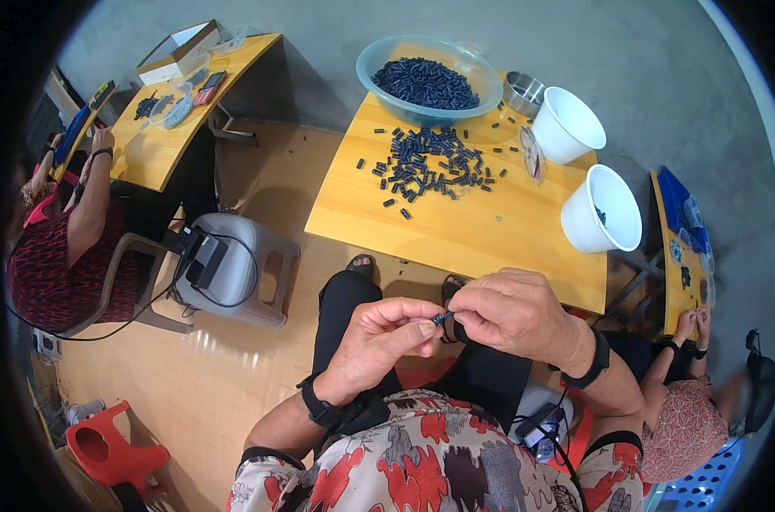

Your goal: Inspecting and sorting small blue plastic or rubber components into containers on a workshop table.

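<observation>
Above my lap, short of the table's near edge, my left hand (389,334) pinches a small dark blue cylindrical piece (442,317) between thumb and fingers. My right hand (515,314) meets it from the other side, its fingertips pressed together at the piece's end; whether they grip the same piece or something tiny is hidden. On the wooden table (336,205) ahead lies a loose pile of similar dark pieces (430,162). Behind the pile, a translucent bowl (366,78) is heaped with many more of them.
At the table's right stand two white tubs (567,128), the nearer white tub (588,224) holding a few dark pieces. A metal bowl (524,92) sits behind them. Co-workers sit at side tables left and right. A grey stool (234,264) with cables and a red stool (119,448) are on my left.
</observation>
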### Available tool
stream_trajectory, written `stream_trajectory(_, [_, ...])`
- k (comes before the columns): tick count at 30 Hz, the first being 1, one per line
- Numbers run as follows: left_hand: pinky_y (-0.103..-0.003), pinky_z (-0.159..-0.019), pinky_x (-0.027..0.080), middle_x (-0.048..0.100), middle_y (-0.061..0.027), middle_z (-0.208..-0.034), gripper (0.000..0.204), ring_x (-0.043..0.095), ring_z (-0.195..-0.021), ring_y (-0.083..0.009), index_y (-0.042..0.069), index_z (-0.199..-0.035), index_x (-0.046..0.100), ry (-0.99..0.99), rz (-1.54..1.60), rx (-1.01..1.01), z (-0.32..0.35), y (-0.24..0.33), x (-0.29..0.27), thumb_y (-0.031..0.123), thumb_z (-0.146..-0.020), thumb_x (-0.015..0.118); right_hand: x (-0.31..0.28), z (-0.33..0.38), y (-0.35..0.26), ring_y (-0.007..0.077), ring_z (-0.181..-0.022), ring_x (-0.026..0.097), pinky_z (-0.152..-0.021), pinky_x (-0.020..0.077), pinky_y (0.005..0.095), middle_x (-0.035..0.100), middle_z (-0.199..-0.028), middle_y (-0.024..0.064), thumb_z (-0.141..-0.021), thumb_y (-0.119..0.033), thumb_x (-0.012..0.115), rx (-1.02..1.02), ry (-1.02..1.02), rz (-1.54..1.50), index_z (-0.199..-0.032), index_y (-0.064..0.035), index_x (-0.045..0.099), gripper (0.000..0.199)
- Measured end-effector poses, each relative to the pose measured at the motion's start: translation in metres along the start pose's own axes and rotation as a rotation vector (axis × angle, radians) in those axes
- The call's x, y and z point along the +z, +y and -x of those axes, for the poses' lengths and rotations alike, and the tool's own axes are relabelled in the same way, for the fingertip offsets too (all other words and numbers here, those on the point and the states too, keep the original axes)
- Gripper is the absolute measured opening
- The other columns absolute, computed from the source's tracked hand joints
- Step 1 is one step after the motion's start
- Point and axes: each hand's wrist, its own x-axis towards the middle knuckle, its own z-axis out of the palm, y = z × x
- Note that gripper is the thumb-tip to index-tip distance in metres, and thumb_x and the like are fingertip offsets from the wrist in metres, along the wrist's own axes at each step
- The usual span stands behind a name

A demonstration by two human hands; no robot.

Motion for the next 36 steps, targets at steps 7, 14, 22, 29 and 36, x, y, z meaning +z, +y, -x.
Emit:
stream_trajectory(7, [-0.023,-0.063,0.05,0.065,-0.006,-0.082,0.016,0.059,-0.066,-0.009,-0.002,-0.101,0.063,0.008,-0.091,0.009,0.006,-0.003,0.008,0.0,-0.086,0.056,-0.008,0.006,-0.011,0.0179,-0.061,0.059,-0.055,0.0464,0.0291,0.053,-0.066,0.0024,-0.067,-0.007,0.066,-0.07,-0.058,0.119,-0.081,-0.008,0.056,0.018])
stream_trajectory(14, [-0.021,-0.061,0.049,0.065,-0.0048,-0.081,0.014,0.058,-0.065,-0.0074,-0.001,-0.099,0.064,0.018,-0.143,0.023,0.009,-0.004,0.012,0.0,-0.086,0.057,-0.009,0.009,-0.014,0.0179,-0.057,0.057,-0.053,0.0446,0.0296,0.046,-0.061,0.0028,-0.068,-0.01,0.063,-0.089,-0.18,0.226,-0.077,-0.008,0.053,0.013])
stream_trajectory(22, [-0.02,-0.061,0.048,0.064,-0.0035,-0.079,0.014,0.058,-0.065,-0.0064,-0.001,-0.098,0.064,0.054,-0.14,0.043,0.009,0.0,0.008,0.0,-0.086,0.057,-0.017,0.01,-0.013,0.0204,-0.066,0.062,-0.057,0.0481,0.0308,0.062,-0.075,0.0046,-0.066,-0.006,0.069,0.039,-0.116,0.153,-0.082,-0.0077,0.059,0.019])
stream_trajectory(29, [-0.018,-0.06,0.045,0.061,-0.0002,-0.077,0.015,0.052,-0.065,-0.0029,-0.002,-0.1,0.064,0.017,-0.136,0.027,0.009,-0.003,0.009,0.003,-0.087,0.059,-0.011,0.007,-0.016,0.0203,-0.065,0.062,-0.057,0.0485,0.0303,0.062,-0.075,0.0045,-0.066,-0.006,0.07,0.012,-0.164,0.094,-0.081,-0.0079,0.06,0.019])
stream_trajectory(36, [-0.02,-0.062,0.048,0.063,-0.0023,-0.078,0.015,0.057,-0.066,-0.0061,-0.001,-0.099,0.063,-0.002,-0.166,0.023,0.01,-0.002,0.007,0.0,-0.086,0.057,-0.008,0.004,-0.018,0.0201,-0.065,0.061,-0.056,0.0475,0.0306,0.061,-0.074,0.0041,-0.066,-0.006,0.069,-0.008,-0.181,0.116,-0.084,-0.0074,0.059,0.021])
